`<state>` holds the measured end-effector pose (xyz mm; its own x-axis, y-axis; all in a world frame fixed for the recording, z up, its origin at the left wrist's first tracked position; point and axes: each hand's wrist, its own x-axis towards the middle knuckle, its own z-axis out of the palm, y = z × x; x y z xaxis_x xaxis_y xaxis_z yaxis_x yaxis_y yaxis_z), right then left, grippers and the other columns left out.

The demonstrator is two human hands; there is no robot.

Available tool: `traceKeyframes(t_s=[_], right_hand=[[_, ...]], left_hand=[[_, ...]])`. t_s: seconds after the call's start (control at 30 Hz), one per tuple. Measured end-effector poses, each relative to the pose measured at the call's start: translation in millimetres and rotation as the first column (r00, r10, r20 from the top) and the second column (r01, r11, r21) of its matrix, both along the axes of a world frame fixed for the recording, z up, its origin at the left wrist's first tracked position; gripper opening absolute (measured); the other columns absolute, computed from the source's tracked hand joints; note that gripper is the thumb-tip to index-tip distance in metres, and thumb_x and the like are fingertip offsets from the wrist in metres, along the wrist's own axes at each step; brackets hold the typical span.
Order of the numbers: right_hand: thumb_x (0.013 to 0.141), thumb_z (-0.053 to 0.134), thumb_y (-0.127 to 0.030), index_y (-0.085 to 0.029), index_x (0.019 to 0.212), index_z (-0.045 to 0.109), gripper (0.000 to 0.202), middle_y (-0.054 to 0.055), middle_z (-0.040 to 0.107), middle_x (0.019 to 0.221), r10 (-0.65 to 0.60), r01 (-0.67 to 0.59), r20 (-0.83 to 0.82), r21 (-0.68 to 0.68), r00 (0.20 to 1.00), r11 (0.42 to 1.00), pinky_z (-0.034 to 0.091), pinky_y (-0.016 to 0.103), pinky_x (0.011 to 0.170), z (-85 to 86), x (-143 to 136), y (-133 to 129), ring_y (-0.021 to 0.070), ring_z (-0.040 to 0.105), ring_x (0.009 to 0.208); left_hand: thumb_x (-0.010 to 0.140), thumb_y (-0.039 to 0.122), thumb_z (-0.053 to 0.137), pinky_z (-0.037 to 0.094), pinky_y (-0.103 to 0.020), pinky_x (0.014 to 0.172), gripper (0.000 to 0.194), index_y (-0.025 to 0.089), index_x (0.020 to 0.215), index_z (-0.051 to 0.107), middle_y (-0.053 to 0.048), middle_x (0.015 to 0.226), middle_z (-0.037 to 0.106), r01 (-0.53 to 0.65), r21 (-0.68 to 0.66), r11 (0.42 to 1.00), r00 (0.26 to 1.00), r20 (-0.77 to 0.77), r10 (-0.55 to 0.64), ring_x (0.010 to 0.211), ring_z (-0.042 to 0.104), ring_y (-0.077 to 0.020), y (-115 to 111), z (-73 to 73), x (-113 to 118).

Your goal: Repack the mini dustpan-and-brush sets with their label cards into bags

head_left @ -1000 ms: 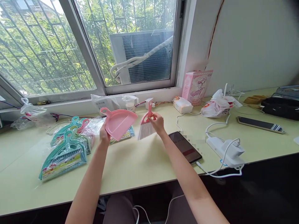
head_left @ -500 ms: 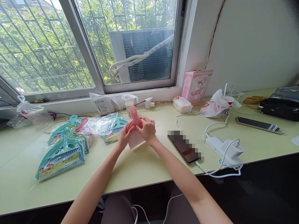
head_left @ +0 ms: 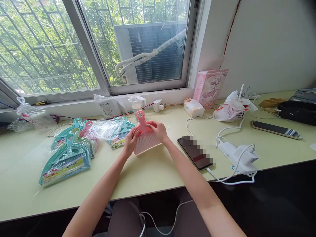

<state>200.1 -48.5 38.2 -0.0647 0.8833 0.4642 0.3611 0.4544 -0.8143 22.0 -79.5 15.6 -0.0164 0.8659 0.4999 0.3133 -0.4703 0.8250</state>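
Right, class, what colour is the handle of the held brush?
The brush handle is pink, showing best in the head view.

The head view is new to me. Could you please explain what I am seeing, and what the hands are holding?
There is no machine here: a person works with two bare hands. The one camera is worn on the person's head and looks forward and down. The left hand and the right hand together hold a pink brush-and-dustpan set above the pale table. To the left lie similar sets in clear plastic. To the right are a phone with a cable plugged in and a white power strip. Behind the table is a window.
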Motion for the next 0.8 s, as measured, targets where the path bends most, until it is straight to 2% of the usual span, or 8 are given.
traceKeyframes(t_s=[0.1,0.27,0.4,0.53,0.67,0.8], right_hand=[[0.084,0.071,-0.045,-0.029,0.096,0.077,0.02,0.001,0.08,0.097,0.006,-0.017,-0.105,-0.101,0.994,0.995,0.055,0.029,0.084,-1.7,1.7,3.5,0.0197,0.074,0.093],[0.079,0.074,-0.048,-0.029,0.09,0.079,0.023,0.001,0.08,0.09,-0.037,0.005,-0.189,-0.169,0.981,0.986,0.056,0.031,0.081,-5.0,-4.5,1.8,0.0207,0.075,0.09],[0.076,0.076,-0.047,-0.03,0.085,0.08,0.02,0.001,0.08,0.085,-0.121,0.083,-0.192,-0.193,0.974,0.978,0.056,0.031,0.077,-4.2,-9.5,-0.9,0.0213,0.075,0.087],[0.076,0.075,-0.047,-0.031,0.082,0.08,0.017,0.001,0.079,0.08,-0.173,0.139,-0.165,-0.199,0.971,0.97,0.055,0.032,0.074,-3.2,-12.0,-3.9,0.0218,0.074,0.083],[0.077,0.075,-0.047,-0.031,0.082,0.08,0.017,0.002,0.079,0.082,-0.199,0.168,-0.14,-0.209,0.97,0.964,0.054,0.031,0.074,-1.7,-12.9,-7.1,0.0212,0.074,0.082],[0.079,0.074,-0.048,-0.032,0.083,0.08,0.018,0.001,0.079,0.084,-0.199,0.171,-0.118,-0.212,0.973,0.962,0.053,0.03,0.074,0.9,-12.2,-8.2,0.0206,0.073,0.083]], left_hand=[[0.088,0.054,0.055,0.046,-0.037,0.091,0.048,0.016,0.114,0.069,-0.009,0.108,0.072,0.022,-0.036,0.999,1.0,0.001,-0.022,0.103,0.063,-0.0276,1.4,2.3,-0.3],[0.081,0.054,0.061,0.045,-0.031,0.074,0.043,0.016,0.097,0.072,-0.005,0.087,0.069,0.047,-0.162,0.986,0.999,0.012,-0.045,0.082,0.059,-0.0227,3.9,9.1,-3.5],[0.08,0.052,0.062,0.043,-0.03,0.071,0.039,0.017,0.092,0.072,-0.004,0.083,0.067,0.007,-0.149,0.989,1.0,0.012,-0.005,0.079,0.056,-0.0209,3.3,9.6,-3.9],[0.082,0.049,0.061,0.043,-0.031,0.075,0.035,0.017,0.09,0.071,-0.004,0.082,0.066,-0.002,-0.139,0.99,1.0,0.008,0.003,0.079,0.056,-0.0207,2.4,6.9,-2.9],[0.083,0.046,0.062,0.043,-0.031,0.075,0.032,0.017,0.093,0.071,-0.004,0.082,0.068,-0.005,-0.134,0.991,1.0,0.023,0.008,0.079,0.057,-0.0206,1.6,6.8,-0.7],[0.084,0.046,0.06,0.042,-0.031,0.071,0.031,0.017,0.091,0.071,-0.003,0.077,0.067,-0.048,-0.115,0.992,0.999,-0.028,0.045,0.074,0.057,-0.0203,0.6,9.7,-0.2]])
